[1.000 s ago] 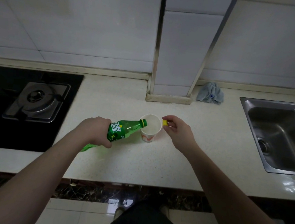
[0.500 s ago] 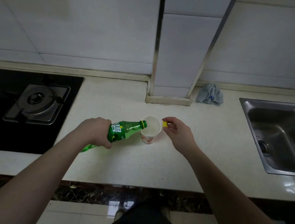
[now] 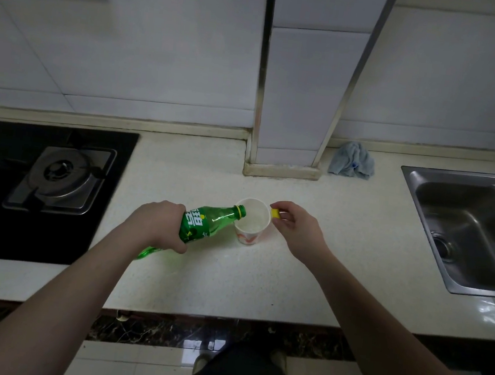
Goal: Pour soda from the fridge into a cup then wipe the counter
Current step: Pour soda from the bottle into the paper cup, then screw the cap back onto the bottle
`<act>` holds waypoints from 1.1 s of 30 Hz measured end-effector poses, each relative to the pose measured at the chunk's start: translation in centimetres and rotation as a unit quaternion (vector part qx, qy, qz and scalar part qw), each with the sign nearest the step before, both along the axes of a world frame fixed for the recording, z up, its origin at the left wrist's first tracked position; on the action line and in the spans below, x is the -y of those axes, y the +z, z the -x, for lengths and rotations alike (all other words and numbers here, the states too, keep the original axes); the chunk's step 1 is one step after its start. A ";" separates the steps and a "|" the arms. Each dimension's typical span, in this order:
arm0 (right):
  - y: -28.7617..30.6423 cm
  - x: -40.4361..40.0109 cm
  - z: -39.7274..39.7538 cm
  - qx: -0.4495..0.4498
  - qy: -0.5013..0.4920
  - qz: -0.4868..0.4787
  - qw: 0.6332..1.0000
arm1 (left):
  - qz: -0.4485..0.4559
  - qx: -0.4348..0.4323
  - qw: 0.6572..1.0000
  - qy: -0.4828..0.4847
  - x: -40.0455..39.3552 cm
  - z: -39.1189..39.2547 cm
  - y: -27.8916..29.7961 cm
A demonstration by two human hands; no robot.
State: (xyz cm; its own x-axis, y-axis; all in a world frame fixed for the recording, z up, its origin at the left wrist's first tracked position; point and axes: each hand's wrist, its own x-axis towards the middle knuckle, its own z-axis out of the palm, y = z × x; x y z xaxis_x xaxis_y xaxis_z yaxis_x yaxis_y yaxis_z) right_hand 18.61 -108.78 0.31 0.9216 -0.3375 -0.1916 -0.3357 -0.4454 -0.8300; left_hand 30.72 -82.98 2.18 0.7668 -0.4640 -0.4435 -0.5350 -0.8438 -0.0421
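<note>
Head view, looking down at a pale counter (image 3: 185, 288). Left hand (image 3: 155, 227) wrapped tight around the lower half of a green bottle (image 3: 205, 222), tipped nearly flat, open neck over the left rim of a paper cup (image 3: 251, 221). Cup upright on the counter, mid-frame, interior pale; hard to tell how full, and no clear stream visible. Right hand (image 3: 295, 226) just beside the cup on its right, thumb and forefinger pinched on a small yellow cap (image 3: 274, 213), held near the rim but apparently not touching it. Cup itself not steadied by either hand.

Further off: black hob (image 3: 37, 182) to the left, steel sink (image 3: 466, 230) to the right, tiled column behind the cup, and a crumpled blue-grey cloth (image 3: 352, 160) lying against the wall between column and sink, well apart from both hands.

Step in hand, judged from this: the pour itself, fridge part done, wiping not yet begun. Next move likely: tilting the bottle back upright once the cup is filled enough, then bringing cap to neck and screwing it on, which needs both hands meeting. After that, bottle set down and a reach to the cloth. Risk worth noting: an unheld light cup nudged by the bottle neck.
</note>
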 end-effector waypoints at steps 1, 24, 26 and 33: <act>-0.1 0.0 0.0 0.000 0.002 0.001 1.000 | -0.001 0.002 1.000 -0.001 0.0 0.0 0.0; -0.8 -0.2 0.2 0.000 -0.009 -0.002 1.000 | 0.001 -0.008 1.000 0.006 0.1 0.0 0.1; -0.9 -0.2 0.2 0.000 -0.010 -0.004 1.000 | -0.001 -0.007 1.000 0.006 0.1 0.0 0.0; -1.2 -0.1 0.1 -0.006 -0.008 -0.001 1.000 | -0.008 0.002 1.000 -0.001 0.0 0.3 0.1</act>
